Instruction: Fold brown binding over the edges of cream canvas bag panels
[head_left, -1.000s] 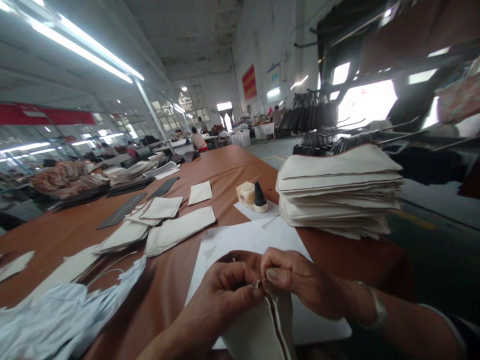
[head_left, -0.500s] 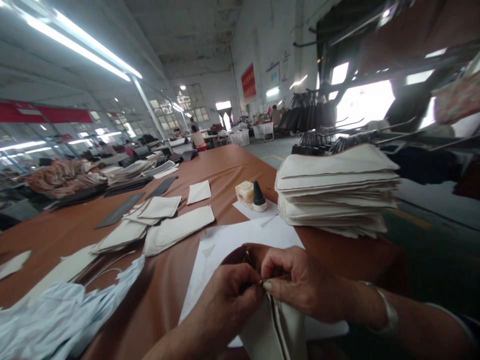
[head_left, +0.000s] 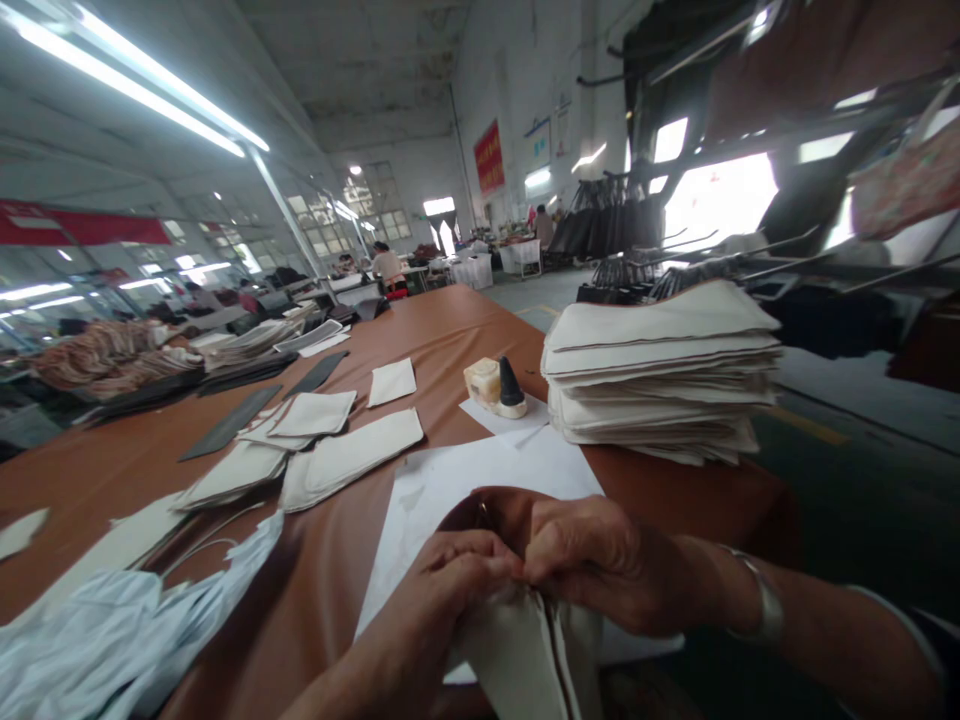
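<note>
Both my left hand (head_left: 450,580) and my right hand (head_left: 600,565) pinch the same cream fabric piece with a brown edge (head_left: 517,650), their fingertips meeting at its top. A dark slit or seam runs down the piece toward me. Behind my fingers a curved brown leather part (head_left: 487,505) shows, with a small metal glint on it; whether it joins the cream piece I cannot tell. White paper sheets (head_left: 420,500) lie under the work. Just beyond them stand a yellowish block (head_left: 484,380) and a black cone-shaped object (head_left: 511,385).
A tall stack of cream pieces (head_left: 660,370) stands at the table's right edge. More cream pieces (head_left: 352,455) and dark strips (head_left: 232,420) lie on the brown-covered table (head_left: 442,320). Crumpled pale cloth (head_left: 127,630) is at lower left. A person (head_left: 388,265) sits far back.
My fingers have drawn closer together over the top of the cream piece, and my right hand has turned slightly, knuckles up. The view has shifted a little.
</note>
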